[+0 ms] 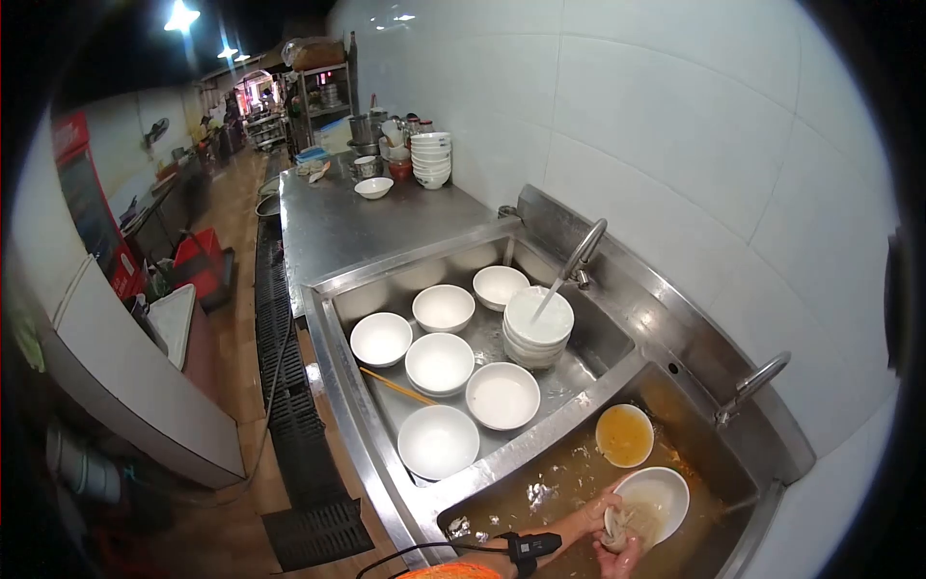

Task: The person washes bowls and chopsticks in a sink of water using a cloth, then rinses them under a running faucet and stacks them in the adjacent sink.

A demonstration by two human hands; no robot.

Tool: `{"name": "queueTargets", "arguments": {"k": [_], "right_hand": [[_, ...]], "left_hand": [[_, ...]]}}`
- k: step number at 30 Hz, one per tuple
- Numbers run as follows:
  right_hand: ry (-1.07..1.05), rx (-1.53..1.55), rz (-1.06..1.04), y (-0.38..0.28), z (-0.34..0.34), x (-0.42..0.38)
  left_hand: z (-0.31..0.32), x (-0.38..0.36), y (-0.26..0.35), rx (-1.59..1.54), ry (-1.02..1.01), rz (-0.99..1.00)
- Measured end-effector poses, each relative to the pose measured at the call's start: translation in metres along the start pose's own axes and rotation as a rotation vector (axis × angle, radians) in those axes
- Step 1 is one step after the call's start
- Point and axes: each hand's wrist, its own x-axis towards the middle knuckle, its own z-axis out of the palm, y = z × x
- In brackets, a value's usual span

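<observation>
Over the murky water of the near sink basin (463,502), my left hand (596,511) is closed on the rim of a white bowl (670,492), which is tilted. Inside that bowl my right hand (620,560) presses a wet, pale cloth (629,526) against the near side; its fingers are partly hidden by the cloth. Just beyond, a bowl with yellowish liquid (625,434) sits in the dirty water. A black device (533,550) is strapped to my left wrist.
Several white bowls (441,362) and yellow chopsticks (395,385) lie in the far basin. Water runs from a faucet (585,253) onto stacked bowls (536,333). A second faucet (752,384) overhangs the near basin. More bowls (431,159) stand on the steel counter (386,227).
</observation>
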Motion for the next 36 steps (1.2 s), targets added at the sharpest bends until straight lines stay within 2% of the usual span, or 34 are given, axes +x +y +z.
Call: {"name": "queueTargets", "arguments": {"k": [1, 2, 3, 4, 5, 6, 7, 8, 9, 10, 12, 14, 15, 16, 17, 18, 20, 22, 24, 25, 27, 28, 29, 31, 33, 34, 36], "right_hand": [[0.036, 0.069, 0.007, -0.005, -0.003, 0.001], [0.085, 0.136, 0.011, -0.009, -0.005, -0.004], [0.144, 0.011, -0.127, -0.018, 0.006, -0.010], [0.229, -0.120, -0.258, -0.031, 0.019, -0.018], [0.382, -0.170, -0.172, -0.037, 0.013, -0.019], [0.365, -0.279, -0.263, -0.046, 0.022, -0.028], [0.370, -0.347, -0.332, -0.040, 0.008, -0.025], [0.379, -0.414, -0.401, -0.034, -0.007, -0.021], [0.437, -0.594, -0.397, -0.021, -0.038, -0.011], [0.308, -0.801, -0.853, 0.004, -0.065, -0.003], [0.385, -0.918, -0.908, -0.027, -0.009, -0.030], [0.373, -1.121, -0.821, -0.024, -0.012, -0.036], [0.402, -1.119, -0.817, -0.028, -0.017, -0.038], [0.311, -1.188, -0.673, -0.031, -0.020, -0.041], [0.215, -1.241, -0.528, -0.030, -0.021, -0.045], [0.235, -1.229, -0.518, -0.031, -0.024, -0.047], [0.133, -1.797, -0.051, -0.034, -0.032, -0.052], [0.207, -1.792, -0.022, -0.029, -0.041, -0.059], [0.430, -1.608, 0.131, -0.016, -0.057, -0.060], [0.440, -1.608, 0.140, -0.002, -0.071, -0.053], [0.442, -0.621, 0.101, 0.016, -0.084, -0.033], [0.447, -0.626, 0.100, 0.015, -0.083, -0.033], [0.473, -0.402, 0.092, 0.016, -0.079, -0.032], [0.476, -0.182, 0.087, 0.000, -0.053, -0.035], [0.351, -0.429, -0.200, -0.010, -0.024, -0.043], [0.329, -0.431, -0.194, -0.011, -0.005, -0.047], [0.386, -1.273, -0.810, -0.003, 0.036, -0.043]], "left_hand": [[-0.003, -0.003, -0.006, -0.049, 0.007, -0.010], [-0.010, -0.006, -0.008, 0.060, 0.007, -0.075], [-0.018, -0.010, -0.008, 0.160, -0.002, -0.156], [-0.013, -0.015, 0.016, 0.670, 0.028, -0.530], [0.020, -0.038, 0.049, 0.927, -0.088, -0.551], [0.000, -0.032, 0.044, 0.958, 0.024, -0.697], [-0.022, -0.034, 0.041, 0.607, 0.044, -0.738], [-0.010, -0.028, 0.057, 0.469, 0.105, -0.902], [-0.006, -0.025, 0.065, 0.329, 0.164, -0.911], [-0.001, -0.024, 0.070, 0.272, 0.194, -0.896], [0.014, -0.017, 0.070, 0.238, 0.236, -0.821], [0.052, -0.025, 0.074, 0.184, 0.443, -0.555], [0.034, -0.020, 0.065, 0.106, 0.365, -0.508], [0.026, -0.019, 0.062, 0.029, 0.295, -0.463], [0.016, -0.019, 0.058, -0.022, 0.305, -0.431], [0.019, -0.020, 0.059, -0.012, 0.305, -0.453], [0.025, -0.024, 0.061, 0.033, 0.280, -0.428], [0.011, -0.029, 0.052, 0.136, 0.311, -0.445], [0.000, -0.036, 0.040, 0.216, 0.414, -0.450], [-0.010, -0.039, 0.033, 0.212, 0.409, -0.461], [-0.020, -0.042, 0.021, 0.094, 0.363, -0.432], [-0.019, -0.045, 0.016, 0.088, 0.359, -0.434], [-0.019, -0.049, 0.011, 0.103, 0.436, -0.428], [0.008, -0.053, 0.015, 0.115, 0.551, -0.398], [0.011, -0.056, 0.004, 0.072, 0.556, -0.354], [0.013, -0.056, -0.001, 0.032, 0.547, -0.319], [0.019, -0.056, -0.006, -0.016, 0.455, -0.379]]}}
